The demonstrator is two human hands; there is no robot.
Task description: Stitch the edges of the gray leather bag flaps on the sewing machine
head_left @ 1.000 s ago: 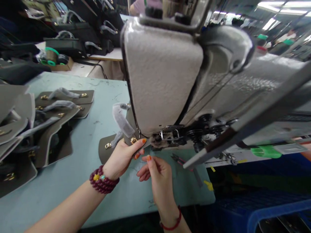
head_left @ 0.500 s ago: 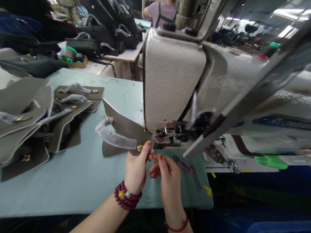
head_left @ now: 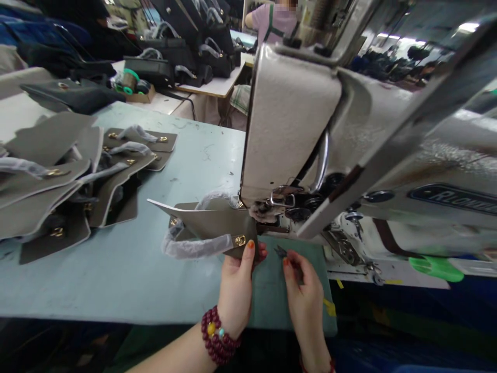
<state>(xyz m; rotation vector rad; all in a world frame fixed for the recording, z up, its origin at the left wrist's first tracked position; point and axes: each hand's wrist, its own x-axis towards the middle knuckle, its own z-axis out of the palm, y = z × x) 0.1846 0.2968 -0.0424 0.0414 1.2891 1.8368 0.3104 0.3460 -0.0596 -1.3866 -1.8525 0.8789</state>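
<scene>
My left hand (head_left: pixel 237 280) grips the lower right corner of a grey-brown bag piece (head_left: pixel 217 225), its thumb on top near a gold ring fitting. The piece carries handles in clear plastic wrap (head_left: pixel 200 247), and its white-edged side stands up at the left. Its right end lies beside the needle area of the sewing machine (head_left: pixel 289 124). Closed around a pair of thread snips (head_left: pixel 280 252) is my right hand (head_left: pixel 305 282), with the dark blades poking out toward the machine. The snips' handles are hidden in the fingers.
Several similar grey-brown bag pieces (head_left: pixel 77 171) lie piled on the left of the pale green table (head_left: pixel 194 178). Behind are black bags (head_left: pixel 155 67), a box of thread spools (head_left: pixel 134 88) and a person in a purple top (head_left: pixel 272 23). A slanted metal bar (head_left: pixel 373 166) crosses at right.
My right hand has moved right, away from the bag piece, and picked up the thread snips from the table. The bag piece has turned in my left hand, showing a second handle behind.
</scene>
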